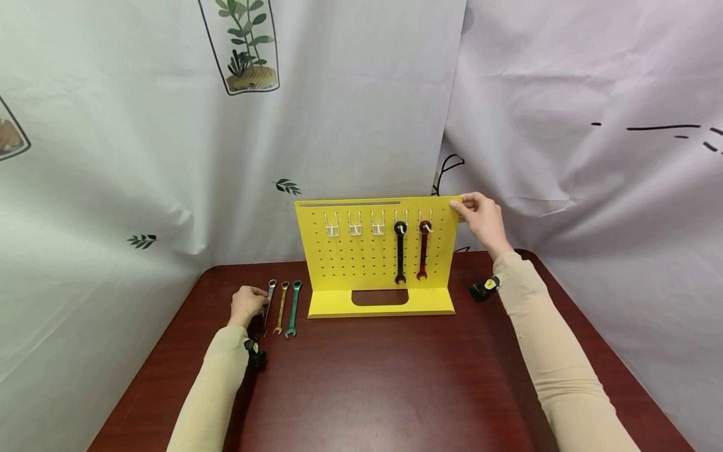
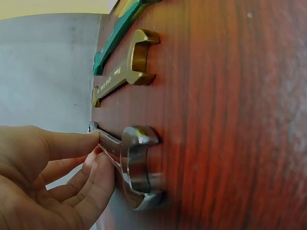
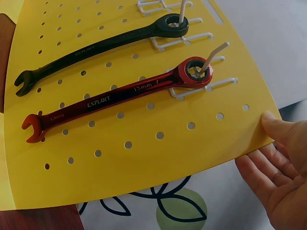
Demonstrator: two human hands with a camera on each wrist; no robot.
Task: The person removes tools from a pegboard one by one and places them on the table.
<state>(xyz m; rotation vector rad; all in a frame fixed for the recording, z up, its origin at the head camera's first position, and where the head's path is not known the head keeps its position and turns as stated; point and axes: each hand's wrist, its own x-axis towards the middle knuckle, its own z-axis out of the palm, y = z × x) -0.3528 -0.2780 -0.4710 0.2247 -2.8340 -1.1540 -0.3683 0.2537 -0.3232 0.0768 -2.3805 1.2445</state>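
My left hand (image 1: 247,306) pinches a silver combination wrench (image 2: 136,167) by its shank between thumb and fingers, low over the table at the left. Beside it lie a gold wrench (image 1: 281,307) and a green wrench (image 1: 294,309), roughly parallel. With thumb in front and fingers behind, my right hand (image 1: 484,221) grips the upper right corner of a yellow pegboard (image 1: 353,257). A black wrench (image 3: 100,50) and a red wrench (image 3: 115,98) hang by their ring ends from white hooks on the board. Whether the silver wrench touches the table is unclear.
Three white hooks (image 1: 354,225) on the board's left half hold nothing. The board stands on a yellow foot (image 1: 333,304) near the back edge of the dark red table (image 1: 367,376). A pale printed curtain (image 1: 361,125) hangs close behind.
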